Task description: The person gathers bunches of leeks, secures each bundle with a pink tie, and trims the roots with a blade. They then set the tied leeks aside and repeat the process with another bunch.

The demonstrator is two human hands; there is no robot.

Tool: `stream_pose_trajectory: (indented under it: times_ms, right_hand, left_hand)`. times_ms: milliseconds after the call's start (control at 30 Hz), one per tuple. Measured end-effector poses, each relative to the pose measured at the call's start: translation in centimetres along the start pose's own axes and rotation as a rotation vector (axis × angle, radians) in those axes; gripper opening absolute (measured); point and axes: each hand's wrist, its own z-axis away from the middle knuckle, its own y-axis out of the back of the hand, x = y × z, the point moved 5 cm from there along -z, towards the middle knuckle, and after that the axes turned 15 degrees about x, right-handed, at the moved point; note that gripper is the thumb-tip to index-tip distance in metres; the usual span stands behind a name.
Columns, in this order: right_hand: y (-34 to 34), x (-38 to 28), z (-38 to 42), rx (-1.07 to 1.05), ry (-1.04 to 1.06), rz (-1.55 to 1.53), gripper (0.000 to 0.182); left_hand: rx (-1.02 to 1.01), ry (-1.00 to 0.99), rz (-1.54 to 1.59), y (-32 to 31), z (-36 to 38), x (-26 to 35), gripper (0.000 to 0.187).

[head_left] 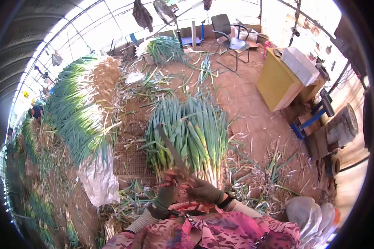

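Leeks (191,137) in a broad heap, viewed from above through the head camera that I follow from afar; the green leaves point away from the worker, the pale ends lie toward the hands, and a brown lattice (131,161) lies just beside the heap at its left; left hand (167,195) and right hand (205,192), both gloved, come together at the heap's near edge; from between them a long dark blade (170,145) extends forward over the leaves. The fingers of both hands are curled toward the blade's near end; which hand grasps it, and whether the other is clenched or released, I cannot tell; nor can I tell whether the blade touches the leaves. I judge the step to be handling of the blade itself, no leek being visibly gripped; the next move, as I read it, calls for one sure hold at the blade's near end, the edge turned clear of the opposite fingers, and a free hand to steady the pale ends.
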Motion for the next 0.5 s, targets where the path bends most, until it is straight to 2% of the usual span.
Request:
stream_pose_trajectory:
  times_ms: [67,133,200,267,333,400,467,500]
  right_hand:
    - [0.8,0.0,0.4,0.035,0.003,0.028,0.047]
    - [1.1,0.0,0.7,0.067,-0.005,0.070,0.045]
    - [1.6,0.6,1.0,0.114,-0.012,0.094,0.045]
    - [1.4,0.3,1.2,0.141,0.067,0.123,0.044]
    - [1.1,-0.6,1.2,0.177,0.132,0.142,0.041]
    - [1.2,-1.5,1.7,0.219,0.168,0.155,0.036]
    - [5.2,-1.7,1.2,0.353,0.421,0.558,0.021]
    - [6.6,-2.4,1.5,0.446,0.445,0.547,0.016]
  left_hand:
    - [-0.145,0.174,0.383,0.4,-0.1,0.6,0.021]
    - [-0.255,-0.123,0.278,0.5,1.1,-0.3,0.027]
    - [-0.463,-0.051,0.299,-0.3,3.0,-3.1,0.030]
    - [-0.586,-0.016,0.369,-0.4,4.1,-3.4,0.034]
    - [-0.619,-0.028,0.497,0.0,4.0,-2.9,0.039]
    - [-0.638,-0.428,0.334,2.3,2.2,0.1,0.041]
    - [-0.847,-0.051,0.250,4.1,2.4,-1.3,0.044]
    - [-0.763,0.346,0.606,5.8,1.6,-1.7,0.042]
